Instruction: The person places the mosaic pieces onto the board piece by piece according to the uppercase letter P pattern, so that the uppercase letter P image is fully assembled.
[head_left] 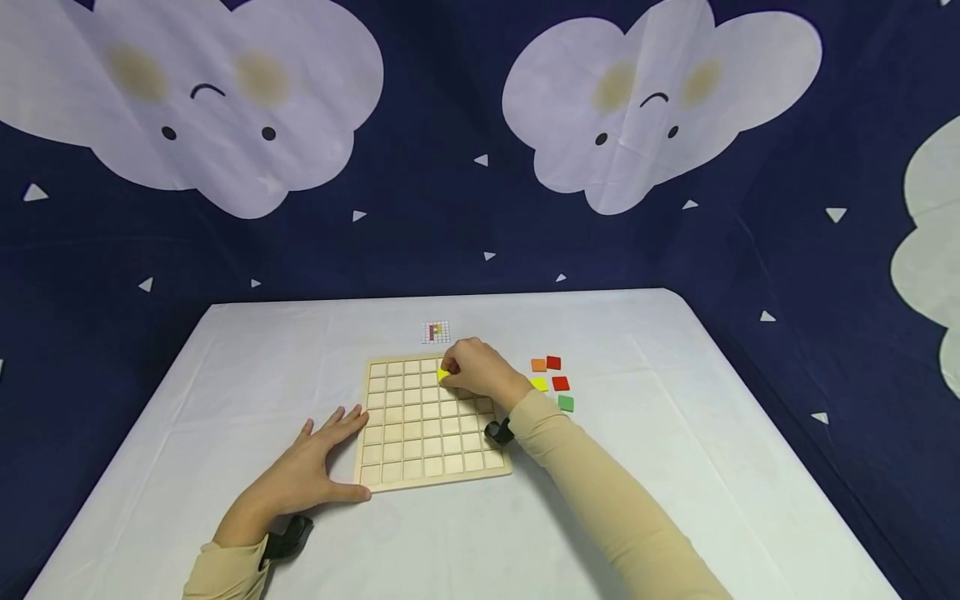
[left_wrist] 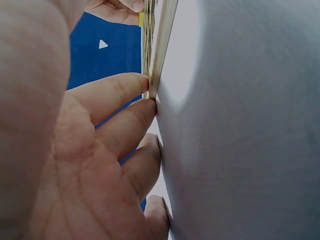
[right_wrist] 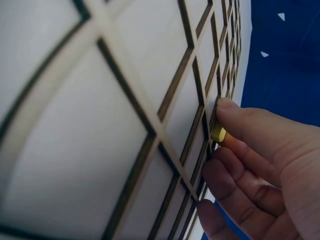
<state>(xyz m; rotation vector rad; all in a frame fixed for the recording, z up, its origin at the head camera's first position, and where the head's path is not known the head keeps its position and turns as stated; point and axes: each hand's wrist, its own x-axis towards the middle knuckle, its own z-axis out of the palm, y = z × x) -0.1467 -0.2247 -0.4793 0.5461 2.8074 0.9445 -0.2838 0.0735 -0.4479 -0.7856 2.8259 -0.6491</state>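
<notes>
A square wooden grid board [head_left: 412, 429] lies on the white table. Over its far part, the right hand [head_left: 480, 368] pinches a yellow tile [head_left: 443, 375] between thumb and fingers. In the right wrist view that yellow tile [right_wrist: 218, 132] sits tilted right at the grid's slats, the thumb against it. Spread fingers of the left hand [head_left: 303, 467] touch the board's left edge, with the thumb at the near left corner. The left wrist view shows its straight fingertips [left_wrist: 150, 106] against the board's side.
Right of the board lie loose tiles: an orange tile [head_left: 538, 365], red tiles [head_left: 560, 383], a yellow tile [head_left: 540, 384] and a green tile [head_left: 566, 403]. A small card with a coloured grid pattern [head_left: 436, 332] lies beyond the board. Dark blue cloth [head_left: 442, 250] hangs behind the table.
</notes>
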